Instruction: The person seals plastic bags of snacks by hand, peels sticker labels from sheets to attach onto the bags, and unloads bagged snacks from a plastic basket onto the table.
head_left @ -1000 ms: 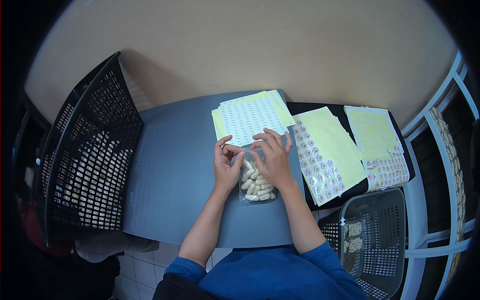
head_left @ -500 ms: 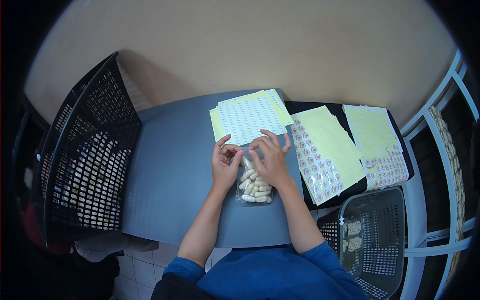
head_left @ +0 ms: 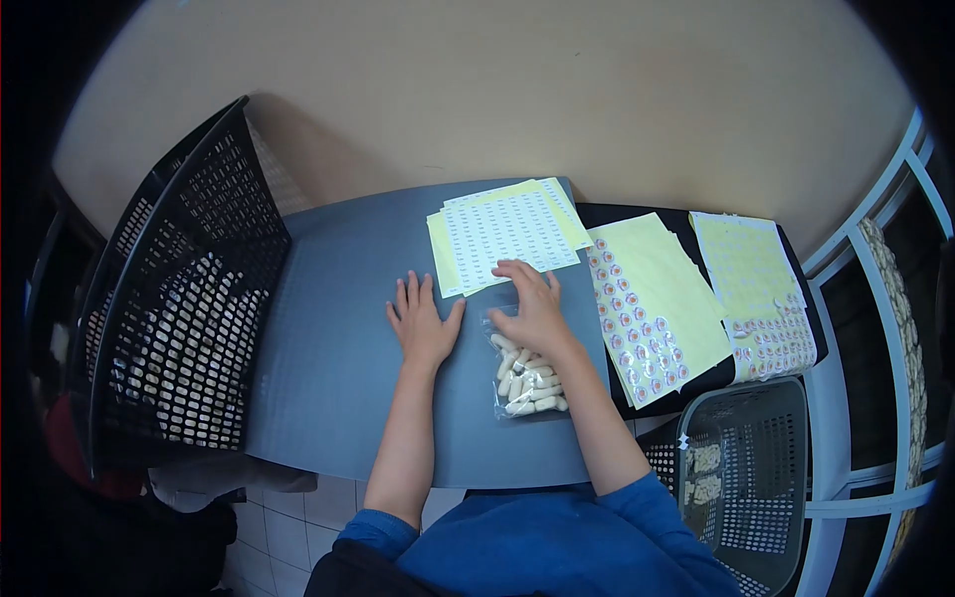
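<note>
A clear plastic bag of pale, capsule-shaped pieces lies on the grey table. My left hand is to the left of the bag, fingers spread and holding nothing. Over the bag's upper right part is my right hand, its thumb apart from its curved fingers. The thumb is at the top of the bag; whether it presses on the plastic I cannot tell. Just beyond my hands, sheets of small printed labels lie in a loose stack.
A large black perforated basket filled with pale pieces stands at left. On the right, yellow sheets with round stickers and another sticker sheet rest on a black surface. Below them, a grey basket holds small bags of pale pieces.
Both hands were together pinching the top of the bag. My left hand has let go and moved left, spreading its fingers. My right hand has loosened over the bag, which lies slightly farther right.
</note>
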`<state>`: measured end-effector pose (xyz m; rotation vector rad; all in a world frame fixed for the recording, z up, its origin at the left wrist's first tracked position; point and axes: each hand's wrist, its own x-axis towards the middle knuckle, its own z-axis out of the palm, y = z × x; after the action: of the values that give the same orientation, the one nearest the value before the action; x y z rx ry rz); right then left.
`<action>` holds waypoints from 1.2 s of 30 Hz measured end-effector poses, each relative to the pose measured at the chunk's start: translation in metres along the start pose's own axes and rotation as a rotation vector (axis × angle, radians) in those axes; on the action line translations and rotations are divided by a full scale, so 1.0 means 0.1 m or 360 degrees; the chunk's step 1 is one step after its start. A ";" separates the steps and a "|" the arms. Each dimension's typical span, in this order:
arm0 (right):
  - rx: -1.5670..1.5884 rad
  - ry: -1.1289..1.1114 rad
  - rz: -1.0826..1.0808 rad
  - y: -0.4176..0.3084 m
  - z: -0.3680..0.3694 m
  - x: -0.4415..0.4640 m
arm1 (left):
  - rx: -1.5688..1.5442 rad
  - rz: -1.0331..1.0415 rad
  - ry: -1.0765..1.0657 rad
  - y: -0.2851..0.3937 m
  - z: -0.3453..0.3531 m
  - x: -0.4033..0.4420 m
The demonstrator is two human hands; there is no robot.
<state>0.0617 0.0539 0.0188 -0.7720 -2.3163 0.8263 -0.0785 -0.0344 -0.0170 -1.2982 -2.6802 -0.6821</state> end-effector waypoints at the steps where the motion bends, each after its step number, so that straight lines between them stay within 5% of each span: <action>1: 0.0000 0.0000 -0.0006 0.00 0.05 0.08 | -0.0061 -0.0008 -0.0043 0.02 -0.01 0.01; 6: -0.0331 -0.0236 -0.0048 0.08 0.39 0.34 | -0.0152 0.0028 -0.0015 -0.03 0.02 0.01; 14: -0.0052 0.0090 -0.0096 0.15 0.50 0.33 | -0.0328 0.0176 0.0038 -0.02 0.00 0.04; 17: -0.0028 0.0219 -0.0133 0.12 0.47 0.31 | -0.1002 0.0169 0.0056 0.00 0.02 0.09; 19: 0.0082 0.0171 -0.0069 0.08 0.41 0.31 | -0.2062 -0.0046 -0.0054 0.04 0.02 0.10; 36: 0.0340 0.0132 -0.0243 0.11 0.43 0.32 | -0.1932 -0.0182 -0.0099 -0.03 0.09 0.12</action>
<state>0.0147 0.0666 -0.0075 -0.5202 -2.1406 0.9357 -0.0872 -0.0236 -0.0235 -1.2443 -2.3059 -2.5198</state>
